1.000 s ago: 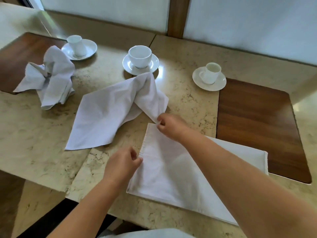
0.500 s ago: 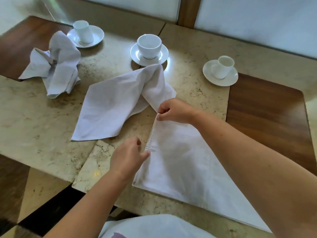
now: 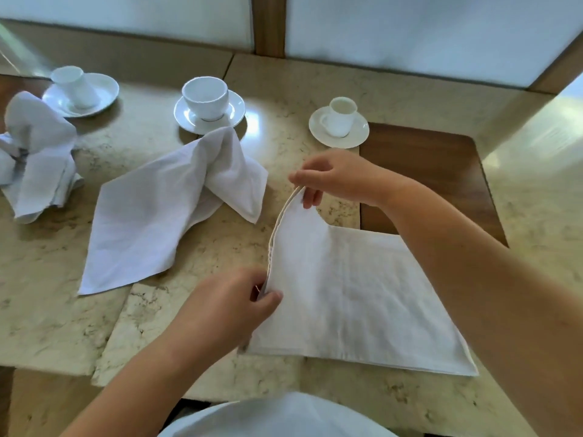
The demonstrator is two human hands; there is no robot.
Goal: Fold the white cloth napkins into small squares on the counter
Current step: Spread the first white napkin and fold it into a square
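Observation:
A white cloth napkin [image 3: 356,294], folded once into a rectangle, lies on the marble counter [image 3: 56,310] in front of me. My right hand [image 3: 334,178] pinches its far left corner and holds it raised off the counter. My left hand [image 3: 227,304] pinches the near left corner, so the left edge stands up in a curve between both hands. A second white napkin [image 3: 151,222] lies loose and rumpled to the left. A third napkin [image 3: 38,156] sits crumpled at the far left.
Three white cups on saucers stand along the back: left [image 3: 79,93], middle [image 3: 208,104], right [image 3: 340,121]. A dark wooden placemat [image 3: 435,171] lies under my right forearm. The counter's front edge runs close to my body, with a step down at the left.
Both hands have lifted the napkin's left edge off the counter; a second ago it lay flat. My right hand has risen with its corner. The camera has shifted to the right.

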